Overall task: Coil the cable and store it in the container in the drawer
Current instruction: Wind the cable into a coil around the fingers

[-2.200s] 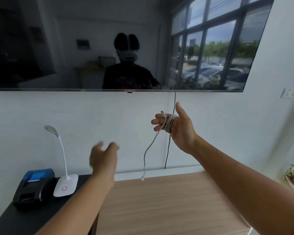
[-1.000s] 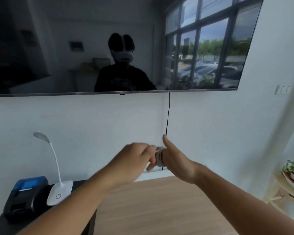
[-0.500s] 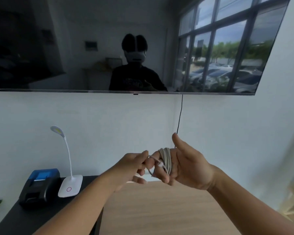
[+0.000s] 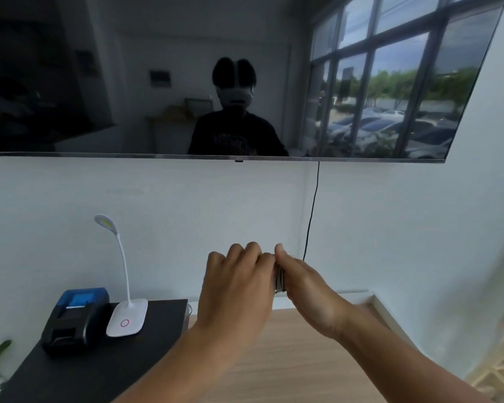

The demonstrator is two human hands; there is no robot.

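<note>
Your right hand carries the cable: the pale turns sit bunched around its fingers, showing only as a narrow band of strands in the gap between your two hands. Whether those fingers are curled shut on the coil or merely wear it, you cannot tell, since your left hand covers them. Your left hand presses against the coil from the other side, knuckles up and fingers bent inward; its grip on the strands is also hidden.

No loose tail hangs below, so the winding looks essentially done. What is probably left is tucking in the end, slipping the coil off your fingers, and putting it away. No drawer or container is in view yet.

Both forearms reach forward from the lower edge and meet at chest height, above the wooden tabletop and in front of the white wall. Off to the left, well apart, a desk lamp and a small printer stand on a black surface.
</note>
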